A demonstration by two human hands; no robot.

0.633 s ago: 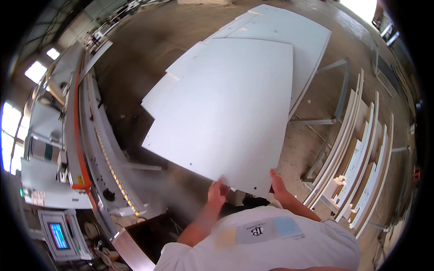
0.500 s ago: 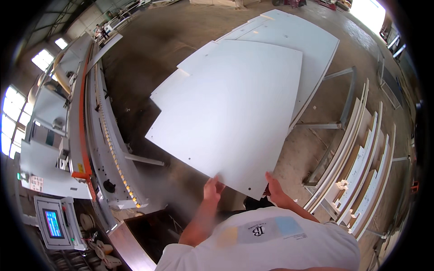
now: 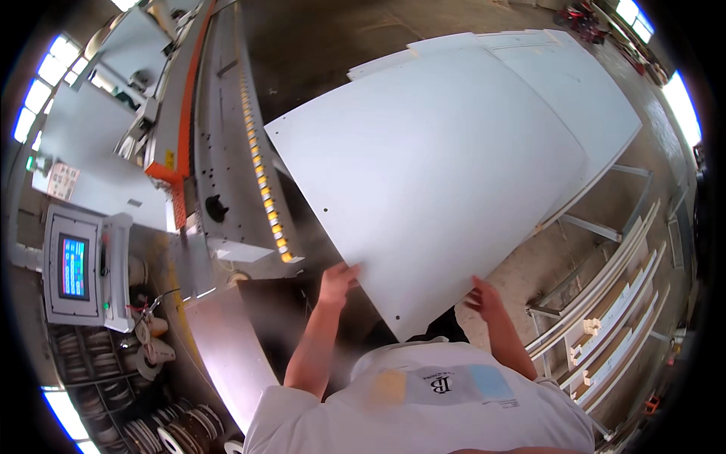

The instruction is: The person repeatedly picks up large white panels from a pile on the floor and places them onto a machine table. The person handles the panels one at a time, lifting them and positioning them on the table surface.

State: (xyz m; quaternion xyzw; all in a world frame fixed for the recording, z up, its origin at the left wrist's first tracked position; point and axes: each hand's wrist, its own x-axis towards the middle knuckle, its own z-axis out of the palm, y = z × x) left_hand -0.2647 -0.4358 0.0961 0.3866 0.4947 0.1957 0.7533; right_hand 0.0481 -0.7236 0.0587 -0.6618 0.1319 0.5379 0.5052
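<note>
In the head view, a white board (image 3: 439, 166) is seen ahead of the hands. One corner is pointed back between them; its long side is turned ahead and rightward. Its edges are met by the left hand (image 3: 337, 284) and right hand (image 3: 488, 297), fingers bent; gripping cannot be told. Past the left hand, a machine (image 3: 227, 163) is seen near; right, a floor gap (image 3: 520, 274).

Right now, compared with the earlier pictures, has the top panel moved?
Yes: the top panel has moved left, its left corner now closer to the yellow strip.
</note>
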